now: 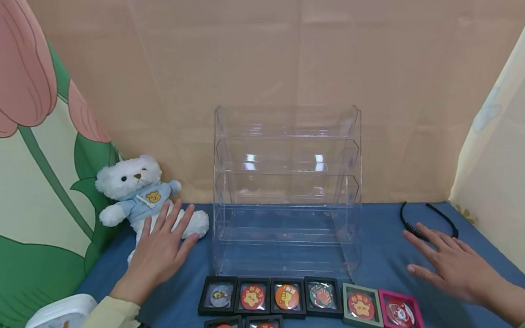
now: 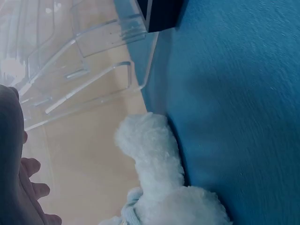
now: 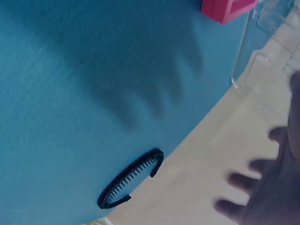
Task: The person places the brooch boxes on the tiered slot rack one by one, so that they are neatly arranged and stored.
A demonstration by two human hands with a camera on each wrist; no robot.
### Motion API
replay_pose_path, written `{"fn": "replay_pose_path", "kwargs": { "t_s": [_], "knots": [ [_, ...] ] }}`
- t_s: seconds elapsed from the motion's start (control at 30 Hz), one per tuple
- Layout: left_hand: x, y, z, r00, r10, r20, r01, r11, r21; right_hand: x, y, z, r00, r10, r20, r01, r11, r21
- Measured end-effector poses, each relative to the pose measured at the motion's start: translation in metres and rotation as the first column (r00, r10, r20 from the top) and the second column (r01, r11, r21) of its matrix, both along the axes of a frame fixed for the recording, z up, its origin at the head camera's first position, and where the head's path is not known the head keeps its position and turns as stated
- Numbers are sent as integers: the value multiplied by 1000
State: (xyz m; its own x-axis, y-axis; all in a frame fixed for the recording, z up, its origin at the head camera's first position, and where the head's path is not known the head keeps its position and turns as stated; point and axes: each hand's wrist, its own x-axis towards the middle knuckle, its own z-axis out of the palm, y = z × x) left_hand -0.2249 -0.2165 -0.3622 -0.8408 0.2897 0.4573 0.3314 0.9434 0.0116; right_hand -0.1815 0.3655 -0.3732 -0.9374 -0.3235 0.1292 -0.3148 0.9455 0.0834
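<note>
My left hand (image 1: 156,255), fingers straight and spread, holds nothing; it overlaps the legs of a white teddy bear (image 1: 139,198) in a blue hoodie in the head view. Over the blue cloth at the right, my right hand (image 1: 457,267) is also spread and casts a shadow on it. Beyond its fingertips lies a black toothed headband (image 3: 129,180). Between the hands stands a clear tiered display rack (image 1: 289,225). Several small framed boxes with round badges sit in front of it, among them a black one (image 1: 253,295), a green one (image 1: 362,305) and a pink one (image 1: 402,313).
A white clock (image 1: 56,326) stands at the left edge by my forearm. Behind the blue cloth (image 1: 388,257) hangs a tan backdrop (image 1: 254,47), with a tulip-printed panel (image 1: 21,186) on the left and a pale flowered panel (image 1: 509,167) on the right.
</note>
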Motion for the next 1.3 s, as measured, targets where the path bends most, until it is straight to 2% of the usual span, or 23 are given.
{"fn": "replay_pose_path", "kwargs": {
  "t_s": [0.13, 0.27, 0.4, 0.53, 0.7, 0.87, 0.93, 1.0, 1.13, 1.2, 1.3],
  "knots": [
    [-4, 4, 0, 1000, 2, 11, -2, 1000, 3, 2, -2, -10, 989, 16, 148, -9, 999, -49],
    [-7, 7, -1, 1000, -7, 22, 7, 1000, 17, 2, -4, -17, 968, 10, 252, 13, 996, -91],
    [-11, 9, -2, 998, -55, 20, 53, 997, 51, 3, -6, -20, 951, 4, 309, 33, 993, -115],
    [-16, 14, -3, 992, -126, 20, 123, 987, 99, 5, -9, -23, 928, 49, 370, 16, 985, -169],
    [-26, 25, -5, 978, -208, 19, 202, 964, 174, 6, -9, -30, 901, 172, 398, -91, 972, -214],
    [-34, 37, -5, 960, -272, 63, 240, 920, 309, 9, -4, -37, 874, 330, 356, -217, 922, -321],
    [-37, 41, -5, 953, -297, 67, 254, 897, 361, 10, -4, -38, 872, 366, 324, -244, 901, -360],
    [-40, 45, -6, 946, -322, 45, 280, 879, 387, 11, -4, -37, 870, 377, 319, -241, 888, -391],
    [-44, 47, -9, 933, -356, -56, 348, 851, 392, 11, -2, -33, 863, 381, 333, -203, 863, -463],
    [-44, 47, -11, 927, -358, -109, 371, 844, 388, 11, 0, -31, 862, 362, 353, -161, 858, -488],
    [-44, 47, -15, 916, -357, -181, 400, 832, 385, 11, 2, -26, 849, 311, 426, -35, 839, -543]
  ]
}}
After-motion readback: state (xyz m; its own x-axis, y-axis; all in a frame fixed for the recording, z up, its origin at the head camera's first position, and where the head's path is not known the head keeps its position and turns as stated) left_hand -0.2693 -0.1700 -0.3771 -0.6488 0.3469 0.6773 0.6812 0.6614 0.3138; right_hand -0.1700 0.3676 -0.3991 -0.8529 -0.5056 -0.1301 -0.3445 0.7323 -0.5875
